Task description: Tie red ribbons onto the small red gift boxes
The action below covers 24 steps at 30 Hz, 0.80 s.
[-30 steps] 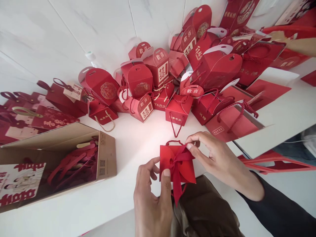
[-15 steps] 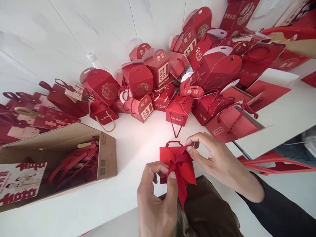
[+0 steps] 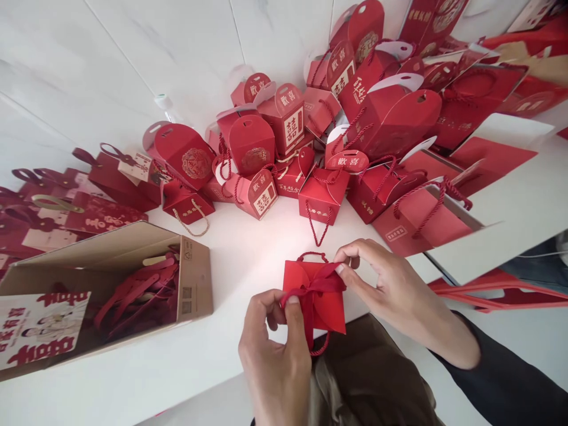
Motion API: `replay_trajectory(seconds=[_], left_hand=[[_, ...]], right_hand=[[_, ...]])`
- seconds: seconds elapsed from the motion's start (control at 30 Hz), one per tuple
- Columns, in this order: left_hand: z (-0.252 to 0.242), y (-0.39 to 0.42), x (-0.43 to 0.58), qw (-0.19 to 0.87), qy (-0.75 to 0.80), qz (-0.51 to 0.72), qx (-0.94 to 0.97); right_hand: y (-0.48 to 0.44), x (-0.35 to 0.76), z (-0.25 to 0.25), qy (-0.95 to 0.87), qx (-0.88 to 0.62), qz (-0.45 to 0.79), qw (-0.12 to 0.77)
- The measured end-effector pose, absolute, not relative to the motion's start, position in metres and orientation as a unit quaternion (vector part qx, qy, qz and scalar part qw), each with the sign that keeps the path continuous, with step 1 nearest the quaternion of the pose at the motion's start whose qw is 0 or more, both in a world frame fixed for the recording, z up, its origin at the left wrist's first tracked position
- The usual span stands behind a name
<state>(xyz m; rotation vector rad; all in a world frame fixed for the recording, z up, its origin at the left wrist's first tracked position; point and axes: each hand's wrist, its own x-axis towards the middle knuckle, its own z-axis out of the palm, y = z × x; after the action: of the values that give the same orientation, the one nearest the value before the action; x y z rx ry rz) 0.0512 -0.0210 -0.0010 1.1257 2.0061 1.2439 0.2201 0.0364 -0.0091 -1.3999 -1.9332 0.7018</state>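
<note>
A small bright red gift box [image 3: 331,305] stands at the table's near edge, with a rope handle looped at its far side and another at its near side. Across its top runs a dark red ribbon [image 3: 316,288], knotted near the middle, one tail hanging down the front. My left hand [image 3: 277,343] pinches the ribbon's left part between thumb and forefinger. On the other side, my right hand [image 3: 377,278] has its thumb and forefinger closed on the ribbon's right part. The ribbon is stretched between both hands.
Many red gift boxes [image 3: 284,118] crowd the back of the white table [image 3: 239,260]. At the left, a cardboard box [image 3: 195,278] holds red straps and a printed card [image 3: 42,331]. Red paper bags [image 3: 421,222] stand at the right. My lap lies below the edge.
My left hand has moved a little left, drawing the ribbon's left part outward. The right hand is nearly still. The gift box has shifted slightly left.
</note>
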Motion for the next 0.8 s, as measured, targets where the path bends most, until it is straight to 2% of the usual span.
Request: replay_trajectory(seconds=[0.23, 0.43, 0.67, 0.8], left_hand=[[0.003, -0.035, 0.031, 0.423, 0.672, 0.456, 0.402], [0.002, -0.039, 0.028, 0.522, 0.612, 0.483, 0.345], [-0.003, -0.039, 0.039, 0.576, 0.581, 0.523, 0.24], [-0.004, -0.038, 0.041, 0.537, 0.601, 0.522, 0.28]], right_hand=[[0.039, 0.22, -0.009, -0.735, -0.537, 0.26, 0.323], [0.037, 0.22, -0.013, -0.738, -0.526, 0.264, 0.331], [0.034, 0.219, -0.012, -0.729, -0.541, 0.281, 0.311], [0.031, 0.221, -0.007, -0.717, -0.548, 0.299, 0.309]])
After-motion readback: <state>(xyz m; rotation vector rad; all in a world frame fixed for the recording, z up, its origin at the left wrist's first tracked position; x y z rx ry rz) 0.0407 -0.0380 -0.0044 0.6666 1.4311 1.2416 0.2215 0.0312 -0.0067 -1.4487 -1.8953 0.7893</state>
